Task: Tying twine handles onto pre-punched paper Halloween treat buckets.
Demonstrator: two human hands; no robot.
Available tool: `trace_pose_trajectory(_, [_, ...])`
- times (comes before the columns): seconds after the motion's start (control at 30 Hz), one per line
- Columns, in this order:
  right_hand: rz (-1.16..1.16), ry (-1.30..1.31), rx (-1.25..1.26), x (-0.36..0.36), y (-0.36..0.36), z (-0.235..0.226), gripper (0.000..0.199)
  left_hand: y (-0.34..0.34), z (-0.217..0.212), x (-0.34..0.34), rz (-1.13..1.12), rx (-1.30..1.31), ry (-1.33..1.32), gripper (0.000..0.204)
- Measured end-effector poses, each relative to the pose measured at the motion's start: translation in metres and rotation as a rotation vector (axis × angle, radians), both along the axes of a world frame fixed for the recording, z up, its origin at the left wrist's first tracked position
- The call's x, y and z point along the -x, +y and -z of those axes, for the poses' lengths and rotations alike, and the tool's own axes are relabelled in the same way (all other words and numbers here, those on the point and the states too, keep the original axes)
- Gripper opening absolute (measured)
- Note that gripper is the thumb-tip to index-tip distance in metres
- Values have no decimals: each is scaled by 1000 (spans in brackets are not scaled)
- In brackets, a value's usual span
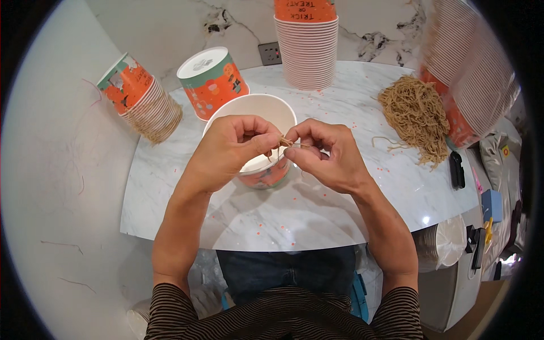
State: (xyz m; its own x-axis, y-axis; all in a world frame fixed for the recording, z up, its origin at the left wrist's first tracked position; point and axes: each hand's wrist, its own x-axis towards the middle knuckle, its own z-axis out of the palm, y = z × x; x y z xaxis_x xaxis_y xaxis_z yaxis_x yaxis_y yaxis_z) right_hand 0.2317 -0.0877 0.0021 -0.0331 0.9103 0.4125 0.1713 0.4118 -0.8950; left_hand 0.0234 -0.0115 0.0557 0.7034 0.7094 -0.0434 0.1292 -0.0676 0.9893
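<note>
Twine (286, 141) spans hands (218, 154) (335, 157) above a marbled table (345, 215) by a wall (164, 34).

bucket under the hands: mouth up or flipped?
Mouth up. The bucket shows its white inner wall and open top to the camera, below the left hand and right hand.

The white marble-patterned bench (419, 198) carries an open, white-lined orange paper tub (267, 177), an upturned orange-and-green paper tub (211, 88) and, farther back, a tall stack of white-rimmed paper tubs (307, 54). A tangled heap of tan string (413, 110) and a slim black object (457, 170) lie on the right; tiny orange flecks (260, 225) dot the bench.
</note>
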Motion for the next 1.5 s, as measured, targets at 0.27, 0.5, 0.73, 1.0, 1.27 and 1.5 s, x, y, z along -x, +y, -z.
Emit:
trace_pose_trajectory(0.27, [160, -136, -168, -2, 7, 6, 11, -1, -1, -4, -67, -216, 121, 17])
trace_pose_trajectory(0.5, [138, -220, -89, -10, 6, 0, 13, 1, -2, 4, -111, -178, -22, 21])
trace_pose_trajectory(0.73, [180, 13, 41, -17, 6, -3, 14, -1, -1, 13, -50, -342, 121, 22])
trace_pose_trajectory(1.0, [19, 244, 138, -24, 3, -9, 14, -10, 5, -14, -17, -603, 19, 28])
trace_pose_trajectory(1.27, [121, 11, 19, -24, -11, -21, 14, -15, -2, -28, -100, -488, 180, 18])
trace_pose_trajectory(1.5, [206, -205, 153, -27, -47, 2, 10, -13, 10, -19, 80, -1149, 117, 9])
